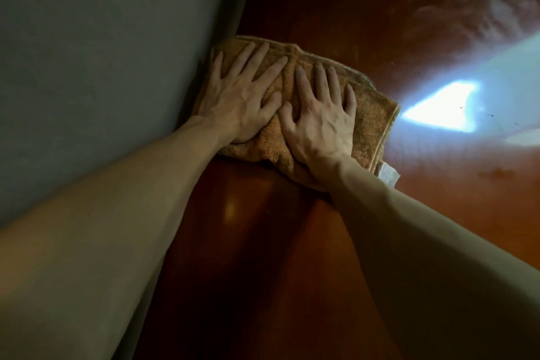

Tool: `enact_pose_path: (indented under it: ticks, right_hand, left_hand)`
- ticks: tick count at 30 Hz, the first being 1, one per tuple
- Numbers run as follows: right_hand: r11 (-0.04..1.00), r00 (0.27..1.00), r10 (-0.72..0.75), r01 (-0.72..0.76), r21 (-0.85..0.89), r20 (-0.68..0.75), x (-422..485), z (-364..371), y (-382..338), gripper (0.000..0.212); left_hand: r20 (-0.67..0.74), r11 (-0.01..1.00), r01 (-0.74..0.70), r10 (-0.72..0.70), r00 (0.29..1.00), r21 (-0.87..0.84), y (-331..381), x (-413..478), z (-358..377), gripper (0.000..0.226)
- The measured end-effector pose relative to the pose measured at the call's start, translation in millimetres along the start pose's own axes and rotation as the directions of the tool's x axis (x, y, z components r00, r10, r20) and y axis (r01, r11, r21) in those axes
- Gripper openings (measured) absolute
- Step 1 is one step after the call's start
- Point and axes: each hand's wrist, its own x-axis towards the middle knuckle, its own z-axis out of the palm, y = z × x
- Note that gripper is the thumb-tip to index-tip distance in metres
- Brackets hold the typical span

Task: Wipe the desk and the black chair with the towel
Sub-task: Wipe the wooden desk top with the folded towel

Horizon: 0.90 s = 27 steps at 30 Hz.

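Towel (371,114), folded, lay on desk (438,213) beside wall (102,52). Left hand (242,96) and right hand (318,123) pressed it flat, fingers spread, gripping nothing, likely to spread wiping pressure.

Dim, warm light; white glare patch (441,108) blazing on the glossy reddish-brown bench (321,9) at right, dark shadow below, edges soft, stretched.
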Motion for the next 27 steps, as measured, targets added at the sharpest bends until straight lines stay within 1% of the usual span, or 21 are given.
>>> enact_pose_path:
  ticks: [4, 9, 12, 14, 16, 20, 22, 25, 27]
  right_hand:
    - [1.000, 1.000, -0.014, 0.014, 0.013, -0.005, 13, -1, 1, 0.068]
    - [0.999, 1.000, -0.020, 0.020, 0.035, 0.016, 19, -2, 3, 0.069]
    - [0.998, 0.999, -0.033, 0.032, 0.045, 0.029, 16, -5, 4, 0.070]
    - [0.997, 0.997, -0.076, 0.075, 0.027, 0.033, 7, -5, 7, 0.071]
    - [0.992, 0.992, -0.123, 0.122, 0.019, 0.030, -13, -4, 12, 0.072]
    - [0.987, 0.987, -0.162, 0.162, 0.008, -0.003, -65, -8, 22, 0.071]
    - [0.989, 0.989, -0.148, 0.148, 0.019, 0.011, -97, -10, 23, 0.071]
    - [0.993, 0.993, -0.112, 0.111, 0.038, 0.045, -164, -17, 25, 0.072]
    - [0.991, 0.988, -0.128, 0.124, 0.045, 0.084, -208, -24, 31, 0.072]
  left_hand:
    - [-0.005, 1.000, 0.008, -0.008, 1.000, -0.022, -3, 15, -3, 0.070]
    - [-0.004, 1.000, 0.004, -0.004, 1.000, -0.006, -4, 19, -2, 0.069]
    - [0.027, 0.999, 0.011, -0.012, 1.000, 0.043, 2, 15, -3, 0.065]
    - [0.038, 0.996, 0.058, -0.061, 0.997, 0.073, 11, -2, -2, 0.064]
    - [0.020, 0.989, 0.119, -0.121, 0.992, 0.085, 22, -33, 2, 0.067]
    - [0.013, 0.985, 0.162, -0.163, 0.987, 0.062, 43, -87, 6, 0.077]
    - [0.028, 0.988, 0.150, -0.151, 0.988, 0.044, 53, -108, 7, 0.078]
    - [0.033, 0.995, 0.085, -0.087, 0.996, 0.051, 77, -158, 12, 0.076]
    - [0.041, 0.996, 0.074, -0.076, 0.996, 0.055, 97, -198, 17, 0.077]
